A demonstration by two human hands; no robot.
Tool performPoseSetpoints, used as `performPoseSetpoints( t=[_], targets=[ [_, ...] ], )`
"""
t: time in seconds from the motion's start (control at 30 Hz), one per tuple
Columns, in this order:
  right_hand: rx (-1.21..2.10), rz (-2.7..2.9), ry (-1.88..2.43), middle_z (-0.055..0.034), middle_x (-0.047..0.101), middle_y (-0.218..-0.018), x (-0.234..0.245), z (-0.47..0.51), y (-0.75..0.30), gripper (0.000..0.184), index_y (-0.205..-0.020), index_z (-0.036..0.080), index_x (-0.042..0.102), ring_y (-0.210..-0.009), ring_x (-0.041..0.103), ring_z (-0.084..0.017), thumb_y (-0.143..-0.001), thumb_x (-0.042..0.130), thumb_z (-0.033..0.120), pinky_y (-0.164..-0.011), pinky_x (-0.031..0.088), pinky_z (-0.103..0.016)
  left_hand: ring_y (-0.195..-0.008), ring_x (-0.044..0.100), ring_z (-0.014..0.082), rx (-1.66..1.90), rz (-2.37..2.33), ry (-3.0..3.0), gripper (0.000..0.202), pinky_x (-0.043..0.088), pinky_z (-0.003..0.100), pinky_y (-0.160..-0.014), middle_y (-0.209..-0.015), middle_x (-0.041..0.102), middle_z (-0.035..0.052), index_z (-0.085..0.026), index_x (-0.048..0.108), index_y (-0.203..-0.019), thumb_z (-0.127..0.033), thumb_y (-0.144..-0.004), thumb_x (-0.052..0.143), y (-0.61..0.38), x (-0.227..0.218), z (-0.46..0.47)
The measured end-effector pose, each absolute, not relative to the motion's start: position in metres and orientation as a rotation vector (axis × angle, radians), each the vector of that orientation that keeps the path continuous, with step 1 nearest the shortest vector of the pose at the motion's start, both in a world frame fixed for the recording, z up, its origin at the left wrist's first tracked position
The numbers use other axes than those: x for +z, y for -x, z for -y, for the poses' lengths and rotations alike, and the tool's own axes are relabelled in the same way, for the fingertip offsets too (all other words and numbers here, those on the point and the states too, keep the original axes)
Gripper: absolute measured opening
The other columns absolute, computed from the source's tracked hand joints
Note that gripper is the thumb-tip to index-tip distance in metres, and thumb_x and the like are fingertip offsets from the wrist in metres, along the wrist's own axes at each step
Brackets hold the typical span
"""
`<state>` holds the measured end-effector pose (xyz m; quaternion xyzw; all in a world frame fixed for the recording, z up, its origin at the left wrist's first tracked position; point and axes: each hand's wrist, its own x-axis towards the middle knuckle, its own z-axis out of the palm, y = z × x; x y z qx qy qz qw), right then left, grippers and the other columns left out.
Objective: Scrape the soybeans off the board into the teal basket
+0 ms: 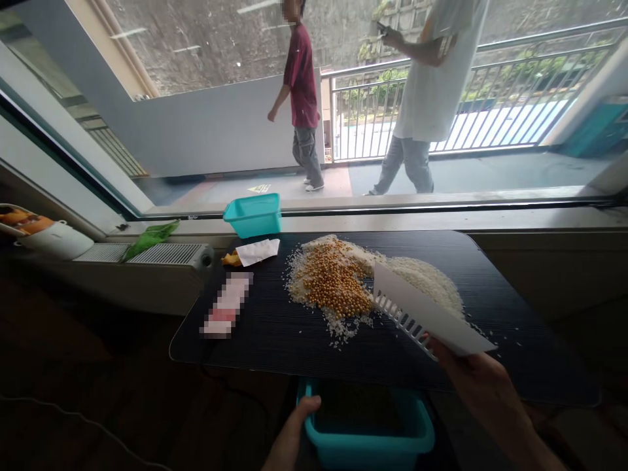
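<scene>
In my right hand point(483, 373) is a white slotted plastic panel point(424, 307), gripped at its near end and tilted. The panel's far end meets the heap of yellow beans or kernels point(336, 281) and the white rice point(424, 278) on the dark table point(275, 327). Some rice lies under and around the yellow pile, with loose grains scattered toward the front. Below the table's front edge, my left hand point(297, 422) holds the left rim of a teal plastic bin point(373, 445), thumb over the rim. The bin's inside is dark, so its contents are hard to make out.
At the table's back left stands a small teal container point(254, 214). Near it lie a white paper piece point(258, 251) and a blurred pink-white item point(228, 305). A radiator point(161, 255) with a green leaf-like thing is left. Two people walk beyond the window.
</scene>
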<state>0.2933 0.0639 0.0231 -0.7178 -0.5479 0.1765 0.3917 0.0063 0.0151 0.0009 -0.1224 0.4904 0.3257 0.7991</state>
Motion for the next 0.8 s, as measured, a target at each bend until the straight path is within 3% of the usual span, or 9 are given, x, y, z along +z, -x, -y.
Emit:
performPoseSetpoints(
  t=[0.27,0.53,0.8],
  targets=[
    [0.464,1.545,1.752,-0.0054,0.078,-0.100,0.014,-0.072,-0.303,0.030,-0.100,0.022,0.076,-0.095,0.073,-0.031,-0.081,0.063,0.041,-0.082,0.059,-0.033,-0.098,0.069,0.0344,0.692,-0.979,0.294,0.059,0.050,0.045,-0.090,-0.104,0.073,0.0143,-0.014,0.046,-0.135,-0.035,-0.083,0.063,-0.010,-0.009,-0.020],
    [0.466,1.622,1.624,-0.0013,0.078,-0.086,0.012,-0.071,-0.289,0.023,-0.095,0.023,0.075,-0.080,0.074,-0.024,-0.085,0.058,0.036,-0.069,0.059,-0.026,-0.104,0.067,0.0355,0.657,-0.905,0.273,0.066,0.045,0.048,-0.096,-0.112,0.071,0.0150,-0.013,0.045,-0.137,-0.036,-0.080,0.066,-0.006,-0.011,-0.019],
    [0.495,1.699,1.590,-0.0018,0.078,-0.084,0.017,-0.068,-0.287,0.025,-0.097,0.022,0.075,-0.078,0.074,-0.023,-0.086,0.057,0.036,-0.071,0.059,-0.025,-0.104,0.066,0.0371,0.653,-0.977,0.260,0.059,0.043,0.047,-0.098,-0.106,0.073,0.0148,-0.011,0.053,-0.128,-0.038,-0.077,0.067,-0.009,-0.012,-0.022]
  ],
)
